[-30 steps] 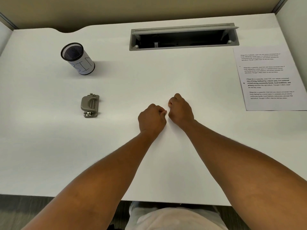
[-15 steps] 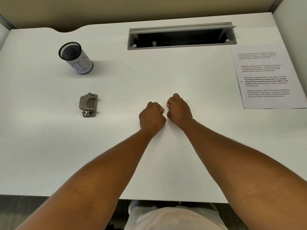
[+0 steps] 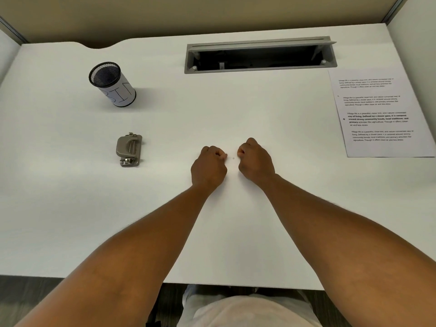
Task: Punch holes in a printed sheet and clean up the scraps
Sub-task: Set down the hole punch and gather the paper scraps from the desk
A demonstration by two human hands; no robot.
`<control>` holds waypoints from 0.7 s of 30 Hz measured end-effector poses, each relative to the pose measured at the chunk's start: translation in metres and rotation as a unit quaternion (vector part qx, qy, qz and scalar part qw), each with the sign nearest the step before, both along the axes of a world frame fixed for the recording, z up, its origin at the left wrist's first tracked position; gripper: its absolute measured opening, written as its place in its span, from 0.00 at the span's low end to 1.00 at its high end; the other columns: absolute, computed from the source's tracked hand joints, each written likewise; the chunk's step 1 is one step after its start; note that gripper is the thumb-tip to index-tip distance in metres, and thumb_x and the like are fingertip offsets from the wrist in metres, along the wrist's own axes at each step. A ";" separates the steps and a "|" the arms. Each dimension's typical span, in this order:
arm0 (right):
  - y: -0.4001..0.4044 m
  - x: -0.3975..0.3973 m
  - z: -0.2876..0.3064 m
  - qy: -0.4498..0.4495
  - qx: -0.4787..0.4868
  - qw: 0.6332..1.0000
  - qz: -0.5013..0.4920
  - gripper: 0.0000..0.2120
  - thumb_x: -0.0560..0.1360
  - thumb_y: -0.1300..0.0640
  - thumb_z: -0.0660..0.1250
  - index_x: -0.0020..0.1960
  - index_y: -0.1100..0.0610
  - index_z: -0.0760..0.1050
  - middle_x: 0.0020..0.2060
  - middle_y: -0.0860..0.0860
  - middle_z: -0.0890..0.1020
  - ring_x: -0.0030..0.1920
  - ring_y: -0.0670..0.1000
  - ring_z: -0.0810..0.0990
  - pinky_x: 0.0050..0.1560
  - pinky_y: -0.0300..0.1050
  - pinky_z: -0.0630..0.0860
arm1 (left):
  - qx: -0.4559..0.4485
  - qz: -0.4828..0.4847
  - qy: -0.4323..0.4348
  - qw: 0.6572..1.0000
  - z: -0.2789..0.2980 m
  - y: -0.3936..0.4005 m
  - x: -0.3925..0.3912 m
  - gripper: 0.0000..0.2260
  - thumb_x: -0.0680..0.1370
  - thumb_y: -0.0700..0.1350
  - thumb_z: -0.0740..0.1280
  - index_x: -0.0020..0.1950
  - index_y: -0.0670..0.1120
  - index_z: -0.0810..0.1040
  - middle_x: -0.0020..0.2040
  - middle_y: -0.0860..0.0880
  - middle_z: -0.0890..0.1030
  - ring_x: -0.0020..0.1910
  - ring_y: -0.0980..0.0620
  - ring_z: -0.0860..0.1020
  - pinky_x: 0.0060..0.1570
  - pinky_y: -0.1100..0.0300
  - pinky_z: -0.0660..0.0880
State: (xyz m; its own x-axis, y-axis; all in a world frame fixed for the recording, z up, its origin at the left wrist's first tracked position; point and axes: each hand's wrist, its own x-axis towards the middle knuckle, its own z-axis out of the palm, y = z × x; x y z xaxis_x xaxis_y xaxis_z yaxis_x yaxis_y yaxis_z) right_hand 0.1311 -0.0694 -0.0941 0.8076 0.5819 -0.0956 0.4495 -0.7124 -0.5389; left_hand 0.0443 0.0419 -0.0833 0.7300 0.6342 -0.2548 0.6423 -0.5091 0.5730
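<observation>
Both my fists rest on the white desk (image 3: 236, 232) near its middle. My left hand (image 3: 208, 165) and my right hand (image 3: 256, 161) have their fingers curled shut, a small gap apart. A tiny round paper scrap (image 3: 233, 158) lies on the desk between them; whether either fist holds scraps I cannot tell. The printed sheet (image 3: 379, 114) lies flat at the right edge, with small marks along its left margin. A grey metal hole punch (image 3: 129, 149) sits to the left of my hands. A black mesh cup labelled BIN (image 3: 112, 84) stands at the back left.
A grey cable tray (image 3: 259, 56) with its lid open is set into the back of the desk. Partition walls close off the back and both sides. The desk's front edge runs just above my lap.
My two fists, touching a second ago, have drawn slightly apart, which uncovers a tiny scrap between them. Punch, cup and sheet have stayed in place.
</observation>
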 end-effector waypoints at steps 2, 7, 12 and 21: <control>-0.001 0.001 0.000 0.005 0.002 1.000 -0.002 0.08 0.72 0.67 0.59 0.45 0.61 0.76 0.48 0.54 0.76 0.43 0.58 0.76 0.39 0.45 0.66 | 0.002 -0.018 -0.013 1.000 -0.002 -0.002 0.001 0.05 0.80 0.49 0.62 0.49 0.52 0.77 0.51 0.55 0.76 0.45 0.53 0.77 0.44 0.59 0.70; -0.002 0.003 -0.002 0.019 0.003 1.000 -0.002 0.07 0.73 0.66 0.59 0.44 0.60 0.75 0.48 0.54 0.75 0.42 0.57 0.76 0.40 0.46 0.71 | 0.020 -0.045 -0.025 0.998 -0.004 -0.007 0.000 0.06 0.80 0.51 0.64 0.48 0.52 0.79 0.50 0.56 0.77 0.45 0.53 0.77 0.43 0.60 0.68; -0.002 0.004 -0.002 0.027 0.000 1.000 -0.001 0.07 0.73 0.66 0.59 0.44 0.60 0.75 0.47 0.54 0.75 0.41 0.56 0.75 0.39 0.44 0.66 | 0.029 -0.041 -0.031 0.998 -0.002 -0.007 0.000 0.06 0.80 0.51 0.64 0.48 0.52 0.80 0.51 0.55 0.79 0.46 0.53 0.77 0.43 0.61 0.67; -0.002 0.005 0.000 0.033 -0.004 0.999 0.002 0.07 0.71 0.68 0.60 0.42 0.59 0.74 0.47 0.54 0.75 0.39 0.53 0.71 0.39 0.44 0.66 | 0.032 -0.030 -0.031 0.999 0.000 -0.009 0.000 0.08 0.80 0.45 0.62 0.51 0.53 0.81 0.53 0.54 0.80 0.49 0.51 0.79 0.45 0.60 0.69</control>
